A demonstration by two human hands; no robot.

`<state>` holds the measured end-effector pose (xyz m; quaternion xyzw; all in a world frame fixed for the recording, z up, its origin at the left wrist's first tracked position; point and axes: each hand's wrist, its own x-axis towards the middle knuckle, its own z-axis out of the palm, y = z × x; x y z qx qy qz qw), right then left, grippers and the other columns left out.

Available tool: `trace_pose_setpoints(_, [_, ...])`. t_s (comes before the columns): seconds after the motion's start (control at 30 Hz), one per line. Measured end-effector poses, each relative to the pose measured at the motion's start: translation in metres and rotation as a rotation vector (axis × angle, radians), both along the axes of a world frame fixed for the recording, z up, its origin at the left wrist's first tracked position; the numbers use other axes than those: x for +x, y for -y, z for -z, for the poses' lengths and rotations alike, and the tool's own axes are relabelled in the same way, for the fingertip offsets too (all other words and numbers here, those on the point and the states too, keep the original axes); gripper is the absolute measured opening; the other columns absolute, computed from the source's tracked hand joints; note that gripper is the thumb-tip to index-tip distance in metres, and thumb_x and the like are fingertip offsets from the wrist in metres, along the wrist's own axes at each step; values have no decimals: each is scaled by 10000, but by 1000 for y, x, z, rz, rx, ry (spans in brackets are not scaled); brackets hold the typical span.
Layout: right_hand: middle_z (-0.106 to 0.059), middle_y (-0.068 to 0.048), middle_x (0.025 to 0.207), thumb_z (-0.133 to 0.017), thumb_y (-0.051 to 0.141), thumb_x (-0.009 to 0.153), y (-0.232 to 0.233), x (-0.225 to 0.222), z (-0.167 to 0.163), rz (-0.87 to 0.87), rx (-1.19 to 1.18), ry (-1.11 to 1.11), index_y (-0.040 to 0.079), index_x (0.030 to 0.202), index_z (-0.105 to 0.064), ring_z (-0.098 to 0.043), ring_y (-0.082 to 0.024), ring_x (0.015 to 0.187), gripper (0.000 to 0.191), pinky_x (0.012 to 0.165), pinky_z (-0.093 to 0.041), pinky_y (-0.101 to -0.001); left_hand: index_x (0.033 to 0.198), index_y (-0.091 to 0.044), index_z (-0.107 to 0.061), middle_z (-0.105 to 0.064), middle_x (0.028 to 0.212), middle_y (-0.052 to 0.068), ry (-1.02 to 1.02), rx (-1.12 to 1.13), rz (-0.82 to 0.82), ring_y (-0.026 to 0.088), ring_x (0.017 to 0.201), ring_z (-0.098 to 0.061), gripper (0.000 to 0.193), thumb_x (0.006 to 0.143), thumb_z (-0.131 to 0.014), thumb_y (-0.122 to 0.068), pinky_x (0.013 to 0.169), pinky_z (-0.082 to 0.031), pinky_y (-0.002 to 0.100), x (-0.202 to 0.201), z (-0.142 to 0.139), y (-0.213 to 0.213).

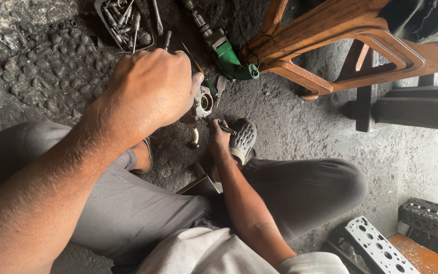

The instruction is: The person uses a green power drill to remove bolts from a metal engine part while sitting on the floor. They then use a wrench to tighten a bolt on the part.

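My left hand (pixel 150 91) is closed around a small metal carburettor-like part (pixel 205 103) with a round bore, holding it above the dark floor. A bent metal tube (pixel 194 138) hangs under that part. My right hand (pixel 219 136) sits just below and to the right of it, gripping a thin dark tool (pixel 227 128) whose tip points at the part. Both forearms reach out over my knees in grey trousers. Most of the part is hidden behind my left fist.
A metal tray (pixel 125 23) of sockets and bits lies at the top. A green tool (pixel 226 56) lies beside a wooden chair frame (pixel 330 45). A grey perforated shoe (pixel 243 139) is by my right hand. Metal engine parts (pixel 376 246) lie bottom right.
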<state>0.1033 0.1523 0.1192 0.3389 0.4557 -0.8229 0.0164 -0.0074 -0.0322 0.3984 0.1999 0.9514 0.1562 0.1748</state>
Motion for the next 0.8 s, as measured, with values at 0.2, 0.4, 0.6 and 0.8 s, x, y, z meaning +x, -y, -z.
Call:
trace_pose_setpoints(0.2, [-629,-26,857,-686,129,994,-1,0,-1,-48,-16,-2,43,984,-637,-530,-93,719,99,612,-426,-234,864,-11,-695,-677,568,176,20,-8,-9,279,530,-723,435,1059,-568,-378,463,-590,401,1,-1,1])
trace_pose_setpoints(0.4, [-655,-35,872,-670,143,979,0,-1,-2,-35,-2,52,50,977,-633,-542,-95,712,100,600,-433,-229,877,-12,-695,-681,574,173,33,-9,-9,273,534,-729,429,1064,-556,-372,453,-589,393,2,-3,1])
trace_pose_setpoints(0.6, [-669,-50,916,-678,109,974,-1,-2,-3,-39,-28,26,47,998,-612,-610,-117,799,94,700,-509,-255,884,-6,-695,-685,584,176,21,-18,-1,287,552,-734,430,1058,-564,-377,474,-598,402,2,-3,0])
trace_pose_setpoints(0.8, [-680,-67,905,-651,127,995,-3,-2,5,-8,-41,47,51,993,-617,-587,-121,758,84,653,-478,-252,880,-9,-700,-685,594,177,43,-12,-6,289,558,-732,427,1063,-560,-368,486,-597,411,2,-4,1])
